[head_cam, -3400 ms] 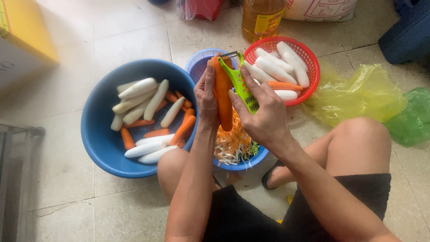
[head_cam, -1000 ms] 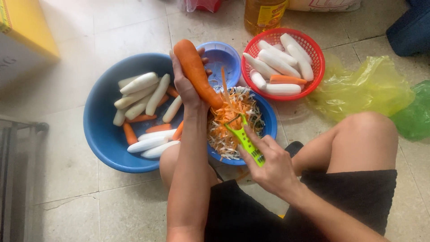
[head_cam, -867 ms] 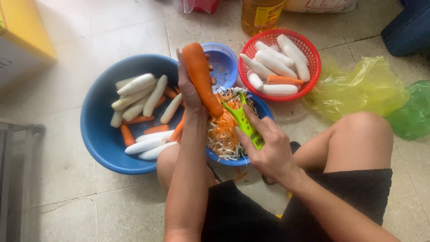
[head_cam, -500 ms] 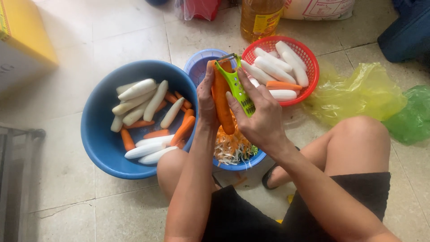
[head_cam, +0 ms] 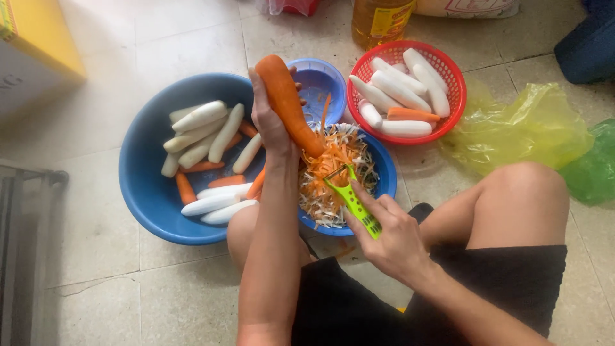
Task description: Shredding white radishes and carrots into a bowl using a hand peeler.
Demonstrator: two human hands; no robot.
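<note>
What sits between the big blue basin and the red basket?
In the head view, the small blue basket lies between the big blue basin and the red basket; the held carrot partly overlaps it.

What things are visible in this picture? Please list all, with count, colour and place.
carrot: one, orange, in left hand
peeler: one, green, in right hand
shreds bowl: one, blue, centre, holds orange and white shreds
big basin: one, blue, left, holds white radishes and carrots
small basket: one, blue, top centre
red basket: one, top right, holds white radishes, one carrot
bags: two, yellow and green, right
oil bottle: one, yellow, top
box: one, yellow, top left
left hand: grips carrot
right hand: grips peeler
</note>
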